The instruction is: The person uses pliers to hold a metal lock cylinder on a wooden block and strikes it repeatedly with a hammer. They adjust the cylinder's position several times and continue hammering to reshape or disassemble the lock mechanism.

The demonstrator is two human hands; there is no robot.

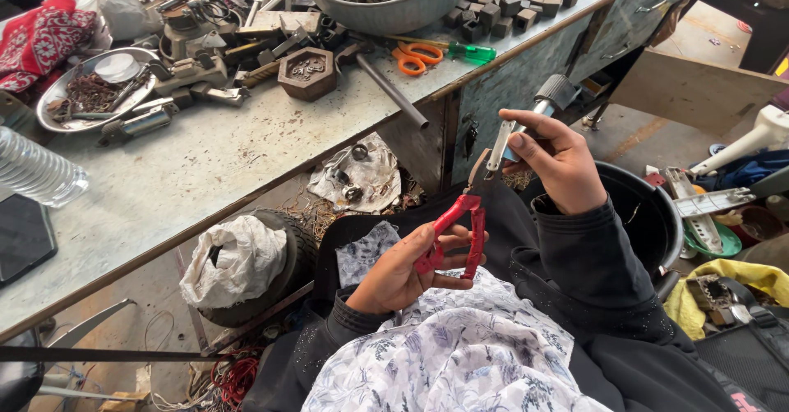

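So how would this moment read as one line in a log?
left hand: grips red-handled pliers | right hand: holds small metal part at plier tips | workbench: orange scissors, green screwdriver

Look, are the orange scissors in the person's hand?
No, the orange scissors lie on the table; the left hand holds red pliers.

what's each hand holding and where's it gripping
Left hand grips red-handled pliers by the handles; right hand pinches a metal part mid-shaft.

Table [205, 165] carries orange scissors [417, 57], green screwdriver [468, 52], hexagonal wooden box [307, 73], metal basin [386, 9], plastic bottle [37, 170]. Black bucket [649, 215] stands on floor.
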